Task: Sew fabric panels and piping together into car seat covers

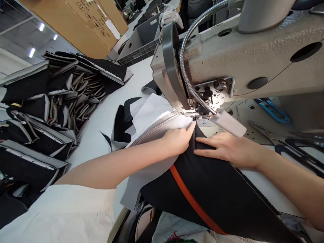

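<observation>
Black fabric (210, 179) with an orange strip (192, 199) lies under the sewing machine (240, 64) and hangs over the table's front edge. Grey mesh fabric (162, 125) adjoins it on the left. My left hand (178, 140) presses on the seam between the two, its index finger pointing close to the lit presser foot (194, 118) and its other fingers curled in. My right hand (225, 148) lies on the black fabric with its fingers spread, just right of the seam. The undersides of the fabrics are hidden.
Stacks of black and grey pieces (63, 101) fill the left. A cardboard box (83, 23) and a grey crate (141, 40) stand behind. A lamp on a flexible metal neck (186, 60) hangs near the foot. A blue tool (273, 111) and black-handled scissors (298, 158) lie at right.
</observation>
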The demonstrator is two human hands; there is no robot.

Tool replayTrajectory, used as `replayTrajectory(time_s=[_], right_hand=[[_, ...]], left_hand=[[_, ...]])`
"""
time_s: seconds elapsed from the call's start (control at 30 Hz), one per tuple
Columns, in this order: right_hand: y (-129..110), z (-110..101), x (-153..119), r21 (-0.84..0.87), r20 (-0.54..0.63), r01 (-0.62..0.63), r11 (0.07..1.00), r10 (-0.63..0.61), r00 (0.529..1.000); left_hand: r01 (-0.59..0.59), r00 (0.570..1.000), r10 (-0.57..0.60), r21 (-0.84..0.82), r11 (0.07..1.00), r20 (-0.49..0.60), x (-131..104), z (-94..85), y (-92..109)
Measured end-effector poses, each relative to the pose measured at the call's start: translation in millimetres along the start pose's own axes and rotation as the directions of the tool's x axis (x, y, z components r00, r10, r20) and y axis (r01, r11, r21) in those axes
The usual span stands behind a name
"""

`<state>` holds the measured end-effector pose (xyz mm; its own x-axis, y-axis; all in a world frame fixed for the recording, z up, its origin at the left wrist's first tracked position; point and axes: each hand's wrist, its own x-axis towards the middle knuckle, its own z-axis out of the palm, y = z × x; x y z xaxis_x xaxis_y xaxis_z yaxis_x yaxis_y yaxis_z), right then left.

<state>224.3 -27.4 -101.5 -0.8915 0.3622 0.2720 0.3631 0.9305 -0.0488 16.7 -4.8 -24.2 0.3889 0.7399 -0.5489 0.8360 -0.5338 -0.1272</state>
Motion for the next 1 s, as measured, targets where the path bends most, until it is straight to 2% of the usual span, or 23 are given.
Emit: replayTrajectory(time_s=[0.1,0.23,0.3,0.43,0.57,0.73,0.8,0.87,0.93,1.0], right_hand=[[-12,-1,11,-0.062,0.011,0.045,0.997,-0.045,0.999],[-36,3,34,-0.105,0.033,-0.098,0.99,0.102,0.994],[-41,4,39,-0.105,0.034,-0.137,0.985,0.141,0.989],[-34,4,33,-0.079,0.007,-0.097,0.992,0.098,0.995],[-25,5,30,-0.081,-0.015,-0.145,0.986,0.144,0.989],[-16,1,29,-0.105,-0.063,-0.222,0.969,0.216,0.974],[-10,-4,23,-0.066,-0.065,-0.137,0.988,0.133,0.989],[-8,-7,18,0.022,-0.056,0.022,1.0,-0.021,0.998],[-12,-5,21,0.125,-0.073,0.168,0.978,-0.16,0.985],[-22,2,31,0.195,-0.085,0.229,0.954,-0.216,0.973]], left_hand=[[-0.057,0.992,0.054,0.017,0.998,0.112,-11,-3.0,-16],[-0.235,0.957,0.26,-0.185,0.954,0.127,-8,-8.6,-48],[-0.233,0.956,0.271,-0.268,0.935,0.115,-5,-12.0,-53],[-0.164,0.966,0.216,-0.314,0.935,0.139,2,-16.6,-38],[-0.108,0.978,0.155,-0.3,0.948,0.139,14,-16.6,-21],[-0.037,0.998,0.048,-0.22,0.975,0.043,21,-8.6,-11],[-0.052,0.999,0.05,-0.174,0.983,-0.014,19,-4.9,-9],[-0.065,0.997,0.06,-0.14,0.988,-0.038,17,-3.1,-8],[-0.065,0.998,0.064,-0.098,0.993,-0.02,18,-4.1,-12],[-0.097,0.995,0.097,-0.053,0.994,-0.004,20,-7.2,-19]])
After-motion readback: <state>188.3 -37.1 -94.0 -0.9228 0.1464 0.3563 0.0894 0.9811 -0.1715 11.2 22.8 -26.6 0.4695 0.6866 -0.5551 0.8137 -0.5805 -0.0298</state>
